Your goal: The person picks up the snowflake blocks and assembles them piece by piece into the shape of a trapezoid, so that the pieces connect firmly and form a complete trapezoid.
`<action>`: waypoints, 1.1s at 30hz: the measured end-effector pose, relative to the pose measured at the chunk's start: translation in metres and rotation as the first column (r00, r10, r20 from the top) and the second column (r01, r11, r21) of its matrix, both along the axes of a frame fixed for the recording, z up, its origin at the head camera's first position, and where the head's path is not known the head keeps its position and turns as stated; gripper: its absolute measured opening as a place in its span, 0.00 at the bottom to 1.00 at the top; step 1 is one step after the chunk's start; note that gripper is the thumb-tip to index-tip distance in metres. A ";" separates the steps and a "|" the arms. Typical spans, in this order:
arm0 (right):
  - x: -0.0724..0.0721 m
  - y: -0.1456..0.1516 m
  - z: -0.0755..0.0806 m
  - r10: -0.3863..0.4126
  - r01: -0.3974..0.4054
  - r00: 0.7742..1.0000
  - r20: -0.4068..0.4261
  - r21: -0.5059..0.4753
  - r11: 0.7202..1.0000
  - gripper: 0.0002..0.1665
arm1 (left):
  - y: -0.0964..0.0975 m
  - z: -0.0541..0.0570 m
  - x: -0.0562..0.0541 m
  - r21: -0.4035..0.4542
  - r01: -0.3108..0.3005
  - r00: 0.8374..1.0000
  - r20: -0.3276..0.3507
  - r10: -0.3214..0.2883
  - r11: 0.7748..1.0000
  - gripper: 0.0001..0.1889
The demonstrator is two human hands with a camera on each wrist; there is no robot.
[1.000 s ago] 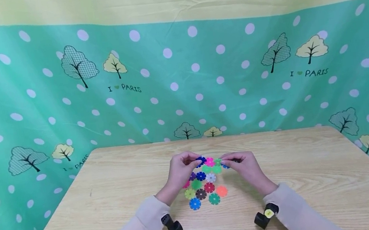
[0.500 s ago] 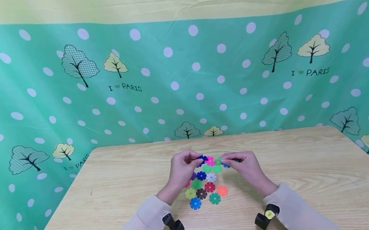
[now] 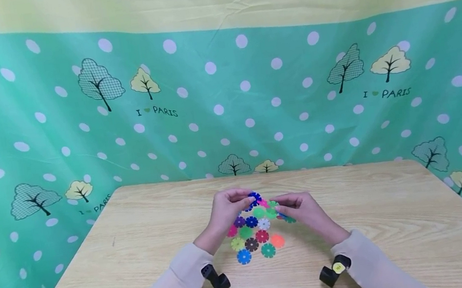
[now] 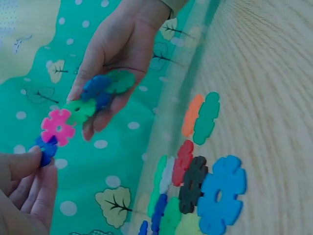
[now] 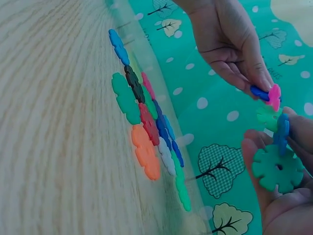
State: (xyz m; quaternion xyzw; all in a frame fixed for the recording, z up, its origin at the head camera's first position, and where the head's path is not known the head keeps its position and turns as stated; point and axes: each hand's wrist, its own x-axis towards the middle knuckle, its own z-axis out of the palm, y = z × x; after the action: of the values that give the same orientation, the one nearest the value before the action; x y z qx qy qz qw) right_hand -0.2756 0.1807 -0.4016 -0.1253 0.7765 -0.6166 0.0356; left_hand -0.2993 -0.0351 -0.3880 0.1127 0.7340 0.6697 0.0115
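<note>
Both hands hold a chain of notched plastic interlocking discs over the table. My left hand [image 3: 228, 212] pinches the dark blue disc [image 3: 255, 198] at one end between thumb and fingers. Joined to it is a pink disc [image 4: 58, 127], then a light green disc [image 4: 79, 111]. My right hand [image 3: 305, 207] pinches the chain near the light green disc. A blue disc [image 5: 282, 132] and a dark green disc [image 5: 278, 168] form the other end, lying against the right hand's fingers and palm.
Several loose discs lie in a cluster below the hands, among them a blue disc [image 3: 244, 256], a green disc [image 3: 268, 250], an orange disc [image 3: 277, 241] and a black disc [image 3: 251, 244]. The wooden table [image 3: 149, 252] meets a green dotted curtain [image 3: 190, 100] behind.
The right hand has turned and shifted slightly left, so the dark green disc now shows beneath it. The chain's dark blue end has tilted upward in the left hand.
</note>
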 end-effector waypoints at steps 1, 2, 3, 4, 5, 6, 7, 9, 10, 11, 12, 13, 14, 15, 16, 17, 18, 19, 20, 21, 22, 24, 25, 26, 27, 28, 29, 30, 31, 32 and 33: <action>0.000 0.000 0.000 0.016 -0.016 1.000 0.006 -0.002 1.000 0.19 | 0.001 0.001 0.000 -0.003 0.021 1.000 0.004 -0.020 1.000 0.11; 0.000 0.000 0.000 0.029 -0.029 1.000 0.010 -0.002 1.000 0.19 | 0.002 0.002 0.000 -0.005 0.040 0.999 0.002 -0.040 0.999 0.11; 0.000 0.000 0.000 0.041 -0.041 0.999 0.014 -0.006 0.999 0.20 | 0.003 0.003 0.000 -0.004 0.053 0.999 0.005 -0.053 0.999 0.11; 0.000 0.000 0.000 0.049 -0.048 0.999 0.018 -0.010 0.999 0.20 | 0.003 0.003 0.000 -0.004 0.063 0.998 0.007 -0.063 0.998 0.10; 0.000 0.000 0.000 0.055 -0.055 0.998 0.020 -0.015 0.998 0.20 | 0.004 0.004 0.000 -0.003 0.070 0.998 0.007 -0.070 0.998 0.10; 0.000 0.000 -0.001 0.061 -0.060 0.998 0.020 -0.025 0.998 0.20 | 0.005 0.004 0.000 -0.006 0.073 0.997 0.010 -0.072 0.997 0.10; 0.000 0.000 -0.001 0.059 -0.058 0.998 0.021 -0.030 0.998 0.21 | 0.006 0.004 0.000 -0.008 0.076 0.997 0.009 -0.076 0.997 0.10; 0.000 0.000 -0.002 0.047 -0.046 0.999 0.016 -0.027 0.999 0.22 | 0.008 0.004 0.000 -0.019 0.083 0.997 0.012 -0.083 0.996 0.10; 0.000 0.000 -0.002 0.042 -0.042 0.999 0.013 -0.024 0.999 0.22 | 0.009 0.003 0.000 -0.024 0.088 0.996 0.014 -0.088 0.996 0.10; 0.000 0.000 -0.002 0.036 -0.036 0.999 0.015 -0.023 0.999 0.22 | 0.010 0.003 0.000 -0.032 0.095 0.995 0.015 -0.094 0.995 0.10; 0.001 0.000 -0.002 0.030 -0.030 0.999 0.012 -0.018 0.999 0.22 | 0.011 0.003 0.001 -0.041 0.103 0.995 0.014 -0.102 0.994 0.10; 0.001 0.000 -0.002 0.019 -0.019 1.000 0.013 -0.008 1.000 0.22 | 0.012 0.003 0.001 -0.051 0.112 0.994 0.014 -0.111 0.992 0.10; 0.001 -0.001 -0.002 0.009 -0.009 1.000 0.012 0.001 1.000 0.22 | 0.013 0.003 0.001 -0.061 0.118 0.993 0.009 -0.118 0.991 0.10; 0.001 -0.001 -0.001 -0.002 0.002 1.000 0.012 0.010 1.000 0.22 | 0.014 0.003 0.001 -0.068 0.122 0.993 0.003 -0.122 0.990 0.10; 0.002 -0.001 -0.001 -0.016 0.016 1.000 0.020 0.012 1.000 0.21 | 0.015 0.003 0.001 -0.075 0.126 0.992 -0.007 -0.127 0.989 0.10; 0.002 -0.002 0.000 -0.034 0.034 0.999 0.024 0.016 0.999 0.21 | 0.016 0.003 0.001 -0.089 0.130 0.991 -0.022 -0.132 0.988 0.09; 0.003 -0.002 0.000 -0.051 0.050 0.998 0.026 0.024 0.998 0.20 | 0.017 0.003 0.002 -0.093 0.136 0.990 -0.031 -0.139 0.986 0.09; 0.003 -0.002 0.001 -0.066 0.065 0.997 0.033 0.028 0.997 0.20 | 0.018 0.002 0.002 -0.100 0.140 0.989 -0.033 -0.143 0.985 0.09; 0.003 -0.003 0.000 -0.079 0.077 0.996 0.039 0.032 0.996 0.20 | 0.019 0.002 0.002 -0.106 0.144 0.988 -0.036 -0.149 0.984 0.08; 0.003 -0.003 0.000 -0.089 0.087 0.995 0.044 0.036 0.996 0.19 | 0.020 0.001 0.003 -0.116 0.146 0.988 -0.030 -0.151 0.982 0.08; 0.004 -0.003 0.000 -0.096 0.094 0.994 0.047 0.040 0.995 0.19 | 0.020 0.000 0.003 -0.125 0.151 0.988 -0.024 -0.155 0.981 0.09; 0.003 -0.004 -0.001 -0.107 0.104 0.993 0.057 0.052 0.993 0.17 | 0.020 -0.001 0.004 -0.138 0.154 0.988 -0.005 -0.156 0.978 0.09; 0.003 -0.005 -0.001 -0.110 0.107 0.992 0.060 0.054 0.993 0.17 | 0.020 -0.002 0.004 -0.143 0.153 0.988 0.004 -0.154 0.978 0.10; 0.003 -0.005 -0.002 -0.115 0.111 0.991 0.065 0.058 0.992 0.16 | 0.018 -0.003 0.004 -0.144 0.151 0.988 0.010 -0.151 0.978 0.11; 0.003 -0.005 -0.002 -0.122 0.118 0.990 0.072 0.063 0.991 0.15 | 0.015 -0.004 0.004 -0.149 0.147 0.989 0.012 -0.147 0.978 0.12; 0.002 -0.005 -0.002 -0.130 0.125 0.988 0.078 0.065 0.990 0.15 | 0.012 -0.005 0.003 -0.151 0.146 0.989 0.016 -0.145 0.978 0.13; 0.002 -0.005 -0.001 -0.139 0.134 0.987 0.084 0.066 0.989 0.14 | 0.008 -0.006 0.002 -0.156 0.146 0.989 0.019 -0.145 0.977 0.14; 0.002 -0.005 -0.001 -0.147 0.142 0.985 0.084 0.066 0.988 0.14 | 0.003 -0.007 0.001 -0.158 0.150 0.989 0.025 -0.148 0.976 0.15; 0.002 -0.004 0.000 -0.155 0.150 0.984 0.088 0.063 0.987 0.14 | -0.001 -0.008 0.000 -0.161 0.152 0.988 0.035 -0.148 0.975 0.15; 0.002 -0.004 0.001 -0.162 0.157 0.982 0.092 0.061 0.986 0.14 | -0.006 -0.008 0.000 -0.174 0.151 0.988 0.049 -0.145 0.973 0.15; 0.001 -0.003 0.001 -0.167 0.162 0.981 0.094 0.058 0.985 0.14 | -0.012 -0.009 0.000 -0.188 0.152 0.988 0.062 -0.143 0.970 0.16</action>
State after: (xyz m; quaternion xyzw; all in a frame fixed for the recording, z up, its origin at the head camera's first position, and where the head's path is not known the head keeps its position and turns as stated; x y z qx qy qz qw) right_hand -0.2741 0.1773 -0.4005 -0.0290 0.7967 -0.6031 0.0258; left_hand -0.2997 -0.0469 -0.3971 0.1490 0.7842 0.5957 0.0896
